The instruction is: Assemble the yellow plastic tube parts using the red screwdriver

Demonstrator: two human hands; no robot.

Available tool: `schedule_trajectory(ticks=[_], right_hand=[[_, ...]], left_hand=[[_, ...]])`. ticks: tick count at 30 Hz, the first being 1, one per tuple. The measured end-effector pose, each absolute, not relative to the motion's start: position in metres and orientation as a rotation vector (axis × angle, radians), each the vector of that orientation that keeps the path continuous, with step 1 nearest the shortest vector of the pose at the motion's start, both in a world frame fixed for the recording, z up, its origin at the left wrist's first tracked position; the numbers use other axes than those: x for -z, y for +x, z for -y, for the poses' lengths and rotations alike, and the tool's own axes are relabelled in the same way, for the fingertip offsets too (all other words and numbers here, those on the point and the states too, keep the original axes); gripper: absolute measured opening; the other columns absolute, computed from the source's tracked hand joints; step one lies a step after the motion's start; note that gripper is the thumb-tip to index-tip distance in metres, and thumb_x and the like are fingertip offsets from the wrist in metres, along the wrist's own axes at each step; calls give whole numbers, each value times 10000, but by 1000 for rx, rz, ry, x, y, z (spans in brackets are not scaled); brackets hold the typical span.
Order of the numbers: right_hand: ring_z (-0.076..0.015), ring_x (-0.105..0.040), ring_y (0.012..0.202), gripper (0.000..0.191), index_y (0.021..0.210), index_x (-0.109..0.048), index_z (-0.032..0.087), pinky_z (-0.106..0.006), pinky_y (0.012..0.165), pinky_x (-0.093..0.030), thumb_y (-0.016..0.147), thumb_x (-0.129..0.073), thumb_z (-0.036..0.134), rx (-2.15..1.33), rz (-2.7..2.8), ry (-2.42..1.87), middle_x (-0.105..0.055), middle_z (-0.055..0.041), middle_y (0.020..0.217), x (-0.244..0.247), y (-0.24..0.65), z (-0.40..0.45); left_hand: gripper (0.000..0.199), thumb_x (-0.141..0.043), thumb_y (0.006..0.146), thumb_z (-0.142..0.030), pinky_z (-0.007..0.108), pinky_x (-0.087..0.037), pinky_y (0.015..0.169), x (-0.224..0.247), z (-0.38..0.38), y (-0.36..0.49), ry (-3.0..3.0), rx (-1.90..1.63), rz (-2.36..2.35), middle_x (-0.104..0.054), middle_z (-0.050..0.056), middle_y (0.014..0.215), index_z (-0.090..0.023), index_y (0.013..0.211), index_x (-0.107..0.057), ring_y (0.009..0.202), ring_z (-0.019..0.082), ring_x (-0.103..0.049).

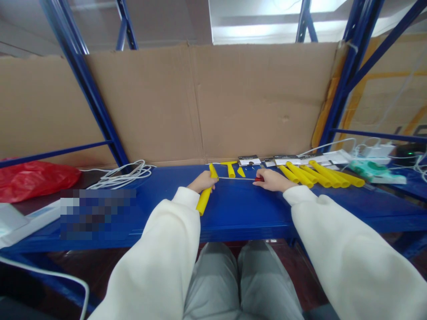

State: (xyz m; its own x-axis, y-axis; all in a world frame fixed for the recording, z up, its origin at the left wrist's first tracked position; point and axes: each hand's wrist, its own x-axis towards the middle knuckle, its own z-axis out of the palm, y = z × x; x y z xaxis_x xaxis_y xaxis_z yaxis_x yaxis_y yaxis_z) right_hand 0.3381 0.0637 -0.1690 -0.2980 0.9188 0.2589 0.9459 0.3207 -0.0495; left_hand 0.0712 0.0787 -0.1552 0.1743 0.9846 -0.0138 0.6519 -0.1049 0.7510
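Observation:
My left hand (202,181) is closed around a yellow tube-like handle (204,202), which slants with its lower end towards me. A long-shafted screwdriver (238,178) with a red grip is pinched in my right hand (272,180). Its thin metal shaft points left and reaches the upper part of the yellow handle; whether the tip sits in a screw cannot be made out. Just beyond the shaft lie a yellow T-shaped part (231,170) and a small yellow piece (240,172). Several yellow tubes (320,175) lie side by side to the right of my right hand.
Packaged cards (249,160) line the back of the blue table (247,209), against a cardboard panel (200,102). A coiled white cable (122,175) and red plastic bag (36,178) are at left. A green-and-white object (376,171) lies right. Blue posts (343,93) frame the sides.

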Motion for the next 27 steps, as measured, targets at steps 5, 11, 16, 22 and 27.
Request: schedule_trajectory(ticks=[5, 11, 16, 22, 27], right_hand=[[-206, -649, 739, 227, 965, -602, 214, -270, 623, -419, 882, -627, 423, 194, 2306, -1755, -713, -67, 841, 170, 340, -63], [-227, -682, 881, 309, 964, -667, 182, -285, 725, -470, 976, -451, 403, 107, 2371, -1718, -740, -120, 973, 171, 340, -65], [-221, -669, 827, 214, 875, -651, 185, -283, 715, -462, 919, -570, 378, 154, 2379, -1714, -727, -109, 921, 169, 339, -65], [-216, -655, 746, 223, 944, -604, 212, -276, 639, -429, 836, -683, 391, 149, 2288, -1786, -702, -62, 826, 167, 339, -60], [-230, -678, 851, 290, 1008, -629, 189, -290, 711, -471, 937, -520, 448, -60, 2322, -1777, -724, -114, 974, 167, 339, -59]], left_hand=[[174, -509, 842, -47, 218, -432, 452, 155, -78, 72, 1823, -682, -1551, -542, -39, 466, -146, 704, -547, 386, 116, -532], [219, -506, 841, -34, 209, -433, 453, 153, -75, 73, 1815, -687, -1542, -536, -42, 461, -155, 659, -524, 380, 102, -515], [231, -504, 850, -45, 199, -413, 430, 152, -75, 73, 1826, -674, -1547, -540, -38, 465, -157, 649, -517, 377, 97, -511], [206, -524, 840, -45, 197, -431, 447, 152, -74, 73, 1821, -682, -1545, -554, -37, 478, -153, 665, -530, 387, 96, -521], [228, -526, 841, -52, 191, -436, 452, 154, -76, 72, 1855, -678, -1546, -549, -37, 471, -156, 637, -526, 392, 94, -525]])
